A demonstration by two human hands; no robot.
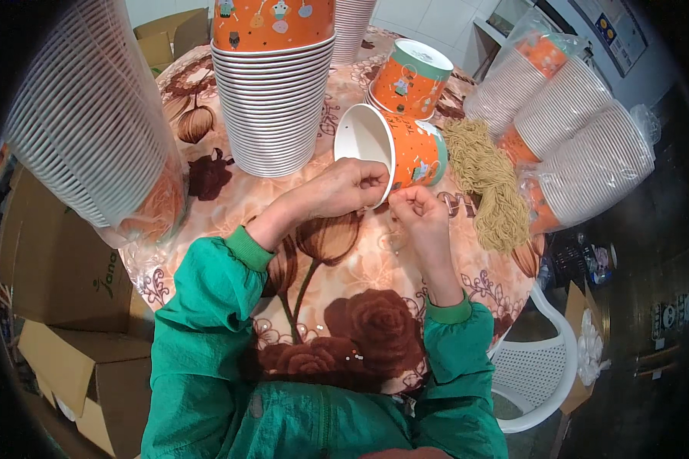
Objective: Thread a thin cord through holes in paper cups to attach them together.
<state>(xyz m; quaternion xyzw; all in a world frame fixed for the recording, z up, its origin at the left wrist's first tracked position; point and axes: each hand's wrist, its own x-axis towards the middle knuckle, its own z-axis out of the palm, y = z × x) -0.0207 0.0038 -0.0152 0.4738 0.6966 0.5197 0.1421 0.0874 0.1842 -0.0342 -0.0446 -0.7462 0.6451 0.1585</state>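
Note:
An orange, white and green paper bucket [415,157] lies on its side on the table, its open mouth facing left. My left hand [352,186] is closed at the near part of its rim, thumb and fingers pinched there. My right hand [422,216] is just right of it, thumb and forefinger pressed together close to the rim; anything between them is too small to make out. A bundle of tan string [488,183] rests to the right of the bucket. Behind it, another such bucket [410,80] stands upside down.
A tall stack of paper buckets [272,107] stands behind my left hand. A plastic-wrapped stack [92,115] rises at far left, and several wrapped stacks [589,161] lie at right. The round table has a flowered cloth [375,329]. Cardboard boxes [73,260] and a white chair [540,375] flank it.

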